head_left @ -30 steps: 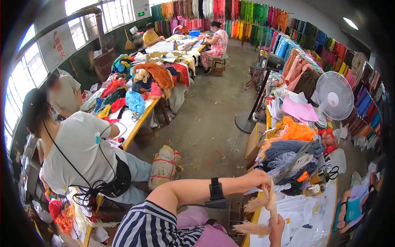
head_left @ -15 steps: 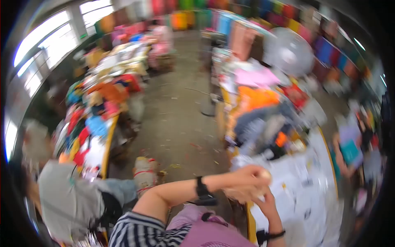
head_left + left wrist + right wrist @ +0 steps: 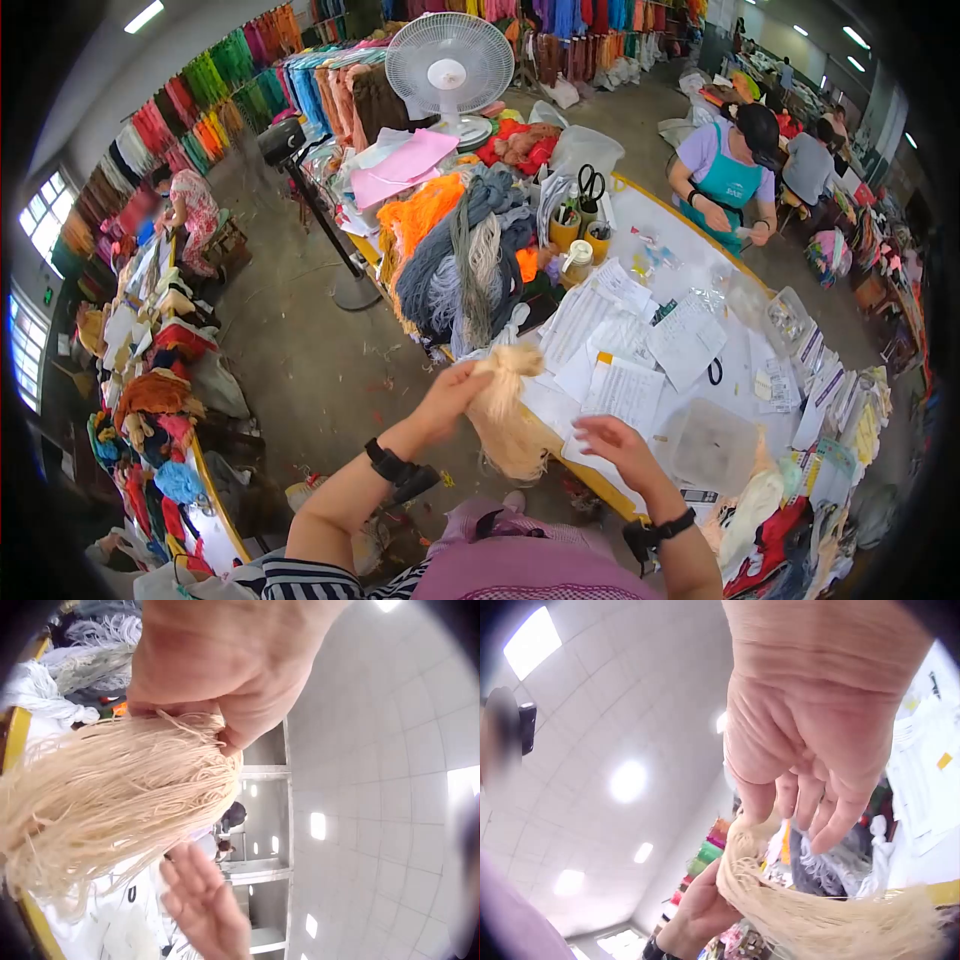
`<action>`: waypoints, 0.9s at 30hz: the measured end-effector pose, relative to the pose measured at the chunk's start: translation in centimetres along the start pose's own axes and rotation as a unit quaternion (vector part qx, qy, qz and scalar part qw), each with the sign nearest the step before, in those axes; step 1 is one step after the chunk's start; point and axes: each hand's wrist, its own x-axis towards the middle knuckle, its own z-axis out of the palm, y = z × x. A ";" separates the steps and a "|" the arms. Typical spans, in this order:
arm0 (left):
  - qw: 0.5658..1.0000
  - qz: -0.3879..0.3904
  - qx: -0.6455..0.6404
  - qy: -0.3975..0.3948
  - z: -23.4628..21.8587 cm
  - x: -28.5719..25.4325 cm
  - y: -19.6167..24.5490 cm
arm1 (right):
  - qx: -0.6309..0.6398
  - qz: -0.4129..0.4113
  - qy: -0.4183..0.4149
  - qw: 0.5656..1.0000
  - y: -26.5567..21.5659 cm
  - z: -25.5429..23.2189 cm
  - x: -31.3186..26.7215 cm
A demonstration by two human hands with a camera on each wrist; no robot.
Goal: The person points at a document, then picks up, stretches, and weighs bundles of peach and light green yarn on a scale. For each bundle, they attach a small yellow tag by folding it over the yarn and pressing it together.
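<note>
A hank of pale cream yarn (image 3: 508,410) hangs in front of the table edge in the head view. The left hand (image 3: 450,398) pinches its upper end; the left wrist view shows thumb and fingers (image 3: 217,667) closed on the looped end of the yarn (image 3: 127,787), strands spreading away. To the right of the yarn, the right hand (image 3: 622,452) is held over the papers with fingers loosely extended and nothing in it. In the right wrist view the right hand (image 3: 810,750) is near the yarn (image 3: 802,907); whether it touches cannot be told there.
Papers (image 3: 620,392), a clear plastic box (image 3: 712,446) and black scissors (image 3: 592,184) in a holder lie on the right table. Grey and orange yarn piles (image 3: 440,265) and a fan (image 3: 449,72) stand behind. A person in a teal apron (image 3: 728,184) is across the table.
The head view has swung right, toward the right-hand table. The right hand has come off the yarn and opened; the left hand still holds the yarn, which now hangs down.
</note>
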 end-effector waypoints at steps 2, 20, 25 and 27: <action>0.999 0.034 -0.020 0.018 -1.2 1.6 0.6 | 0.021 0.036 0.055 0.998 2.1 -3.0 -2.4; 0.967 0.231 0.025 0.107 -9.4 21.8 12.3 | -0.113 0.200 0.241 0.943 17.4 -9.8 -17.6; 0.996 0.057 0.071 -0.002 -11.2 24.5 3.5 | -0.127 0.160 0.287 0.936 22.1 -9.9 -22.5; 0.995 -0.057 -0.018 0.074 -11.6 25.7 -0.2 | -0.009 0.193 0.342 0.920 21.9 -9.0 -24.1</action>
